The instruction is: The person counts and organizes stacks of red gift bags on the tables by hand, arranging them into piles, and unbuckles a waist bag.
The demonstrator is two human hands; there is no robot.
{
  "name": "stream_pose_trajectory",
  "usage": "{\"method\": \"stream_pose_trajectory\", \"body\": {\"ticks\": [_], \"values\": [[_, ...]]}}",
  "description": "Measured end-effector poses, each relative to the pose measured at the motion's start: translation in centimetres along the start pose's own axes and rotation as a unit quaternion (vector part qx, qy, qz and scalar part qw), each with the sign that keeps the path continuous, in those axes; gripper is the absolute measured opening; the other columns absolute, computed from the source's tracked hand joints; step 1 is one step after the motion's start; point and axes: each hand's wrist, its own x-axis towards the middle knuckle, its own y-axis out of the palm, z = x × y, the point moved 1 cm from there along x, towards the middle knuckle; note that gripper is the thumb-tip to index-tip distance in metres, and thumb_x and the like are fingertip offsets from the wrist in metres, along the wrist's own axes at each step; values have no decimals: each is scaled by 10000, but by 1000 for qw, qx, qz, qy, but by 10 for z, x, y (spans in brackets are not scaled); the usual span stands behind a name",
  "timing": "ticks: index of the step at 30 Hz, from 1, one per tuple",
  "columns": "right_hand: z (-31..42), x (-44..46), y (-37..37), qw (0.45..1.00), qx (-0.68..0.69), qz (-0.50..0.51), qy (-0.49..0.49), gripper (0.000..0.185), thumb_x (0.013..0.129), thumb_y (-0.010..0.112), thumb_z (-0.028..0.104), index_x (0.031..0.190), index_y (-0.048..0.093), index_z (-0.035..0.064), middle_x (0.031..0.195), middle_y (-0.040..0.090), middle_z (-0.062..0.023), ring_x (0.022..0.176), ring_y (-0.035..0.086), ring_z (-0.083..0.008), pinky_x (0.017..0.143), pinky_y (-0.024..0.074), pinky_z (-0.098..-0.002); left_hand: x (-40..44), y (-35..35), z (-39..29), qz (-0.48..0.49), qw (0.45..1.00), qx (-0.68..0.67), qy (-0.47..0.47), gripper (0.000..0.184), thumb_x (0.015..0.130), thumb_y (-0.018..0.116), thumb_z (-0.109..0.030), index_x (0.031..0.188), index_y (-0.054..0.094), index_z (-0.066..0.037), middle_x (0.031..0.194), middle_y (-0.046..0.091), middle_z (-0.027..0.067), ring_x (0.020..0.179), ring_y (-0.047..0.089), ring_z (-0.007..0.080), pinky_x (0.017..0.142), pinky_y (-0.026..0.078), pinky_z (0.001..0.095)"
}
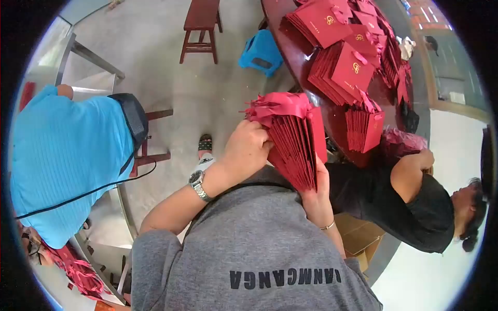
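Note:
A thick stack of flat red paper gift bags is held in front of my chest, fanned slightly, with pink ribbon handles bunched along its top. My left hand, below a wristwatch, has its fingers curled at the stack's left edge just under the ribbons. My right hand grips the stack from the lower right, its thumb along the outer bag; its other fingers are mostly hidden behind the bags.
A dark red table at upper right bears several piles of red gift bags. A blue stool and a wooden stool stand ahead. One person in blue sits left; another in black works right, near a cardboard box.

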Motion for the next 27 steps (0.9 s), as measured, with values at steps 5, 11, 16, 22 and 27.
{"method": "stream_pose_trajectory", "body": {"ticks": [5,11,16,22,27], "values": [[4,0,-17,999,-27,41,9,433,931,524,242,1294,480,9,1275,555,-159,1146,556,-282,1015,424,-422,14,-11,26,-121,991,12,-55,78,764,601,-54,824,628,-11,843,597,179,790,569,372,708,471,435],[-2,-6,-12,998,-42,46,28,345,943,471,180,1220,558,-6,1199,604,-166,1048,613,-260,950,481,-373,30,-32,72,-199,968,0,-151,122,805,601,-62,914,621,-12,876,619,164,820,608,322,712,492,395],[-6,6,-23,999,-12,46,4,327,940,472,145,1218,556,-6,1176,616,-166,1046,611,-268,950,477,-391,-23,-47,48,-253,938,-112,-209,250,855,604,-88,1096,586,-25,919,638,90,814,615,170,718,499,302],[-11,11,-15,980,-162,-50,-104,393,903,556,169,1248,502,-10,1227,583,-136,1089,584,-252,952,466,-383,-41,6,10,62,781,-509,-356,588,838,696,-307,1281,479,12,1248,554,125,1103,532,158,921,434,312],[1,-5,15,960,-187,-8,-207,460,842,627,69,1267,475,-16,1226,570,-102,1101,564,-217,965,441,-345,-14,-1,3,41,723,-610,-323,561,834,696,-214,1306,453,-33,1236,542,56,1142,488,160,1001,353,300]]}}
